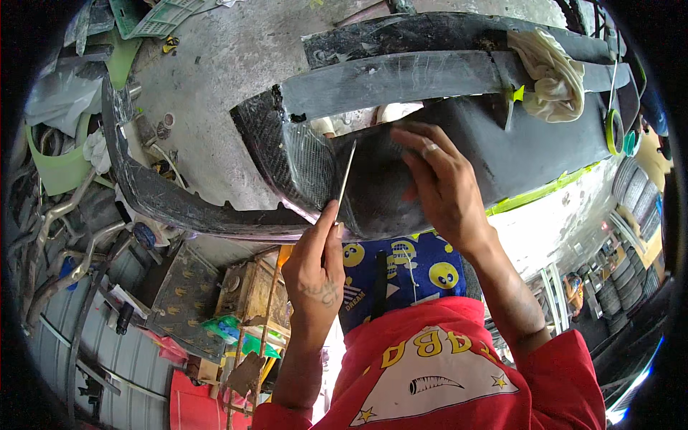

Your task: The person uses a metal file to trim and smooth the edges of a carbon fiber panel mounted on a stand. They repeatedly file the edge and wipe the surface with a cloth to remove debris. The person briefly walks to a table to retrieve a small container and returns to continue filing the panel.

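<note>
At the far left, pale green panel pieces [61, 168] and bent metal pipes [64, 222] lie heaped beside a long black trim strip [154, 193] that curves across the concrete floor [215, 64]. Right of that, the left hand [315, 265] is closed around the lower end of a thin metal rod [347, 172], pinching it between thumb and fingers so that it stands nearly upright with its tip against the woven, carbon-look corner of a black car bumper [459, 136]. The bumper lies across the middle of the view, apparently propped before the person's knees, its inner side facing the camera. The right hand [441, 183] lies flat and open on the dark panel just beside the rod, fingers spread and pressing it steady; it grips nothing. Further right, a crumpled cream rag [552, 75] sits on the bumper's upper bar, and a roll of green tape [613, 131] hangs at its right end, with yellow-green masking along the lower edge. The step in hand looks like probing or scraping the mesh corner with the rod. The next move likely calls for a steady bracing palm and small, controlled strokes, since the tip could slip and scratch the weave.
</note>
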Tool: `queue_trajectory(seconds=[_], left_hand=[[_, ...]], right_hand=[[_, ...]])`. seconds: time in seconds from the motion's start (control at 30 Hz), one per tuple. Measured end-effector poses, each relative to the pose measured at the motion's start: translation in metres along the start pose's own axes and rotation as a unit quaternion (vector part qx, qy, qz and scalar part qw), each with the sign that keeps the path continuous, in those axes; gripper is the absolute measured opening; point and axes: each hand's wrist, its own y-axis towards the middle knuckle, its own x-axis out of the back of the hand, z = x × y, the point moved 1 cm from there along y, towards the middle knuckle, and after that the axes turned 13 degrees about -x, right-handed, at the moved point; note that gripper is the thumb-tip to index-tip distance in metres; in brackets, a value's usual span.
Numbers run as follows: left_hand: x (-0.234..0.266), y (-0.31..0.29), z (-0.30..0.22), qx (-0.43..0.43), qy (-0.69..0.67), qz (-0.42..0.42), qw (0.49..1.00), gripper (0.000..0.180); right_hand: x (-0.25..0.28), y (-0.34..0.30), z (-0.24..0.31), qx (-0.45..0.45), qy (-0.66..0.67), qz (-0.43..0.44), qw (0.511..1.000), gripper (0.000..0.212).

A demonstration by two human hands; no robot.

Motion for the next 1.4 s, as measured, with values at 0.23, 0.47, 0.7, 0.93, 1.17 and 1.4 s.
queue_trajectory(seconds=[0.23, 0.47, 0.7, 0.93, 1.17, 1.4], left_hand=[[0.003, 0.007, -0.004, 0.043, -0.017, 0.024, 0.999, 0.030], [-0.002, 0.008, 0.002, -0.021, 0.014, 0.013, 1.000, 0.029], [-0.011, 0.004, 0.003, -0.007, 0.002, -0.009, 1.000, 0.030], [-0.008, 0.001, 0.000, 0.011, -0.013, 0.004, 1.000, 0.030], [-0.003, 0.003, -0.002, -0.011, -0.008, 0.013, 1.000, 0.031], [-0.002, 0.009, -0.002, 0.004, -0.009, 0.026, 1.000, 0.032]], right_hand=[[-0.005, -0.046, -0.018, -0.021, 0.003, 0.040, 0.999, 0.029], [-0.015, -0.028, -0.013, 0.073, -0.062, -0.007, 0.995, 0.046], [-0.026, 0.018, 0.005, 0.048, -0.251, 0.062, 0.965, 0.061], [-0.022, 0.005, -0.005, 0.048, -0.169, 0.011, 0.984, 0.046], [-0.016, -0.032, -0.013, 0.038, -0.119, 0.005, 0.992, 0.039], [-0.016, -0.029, -0.013, 0.054, -0.128, 0.028, 0.990, 0.039]])
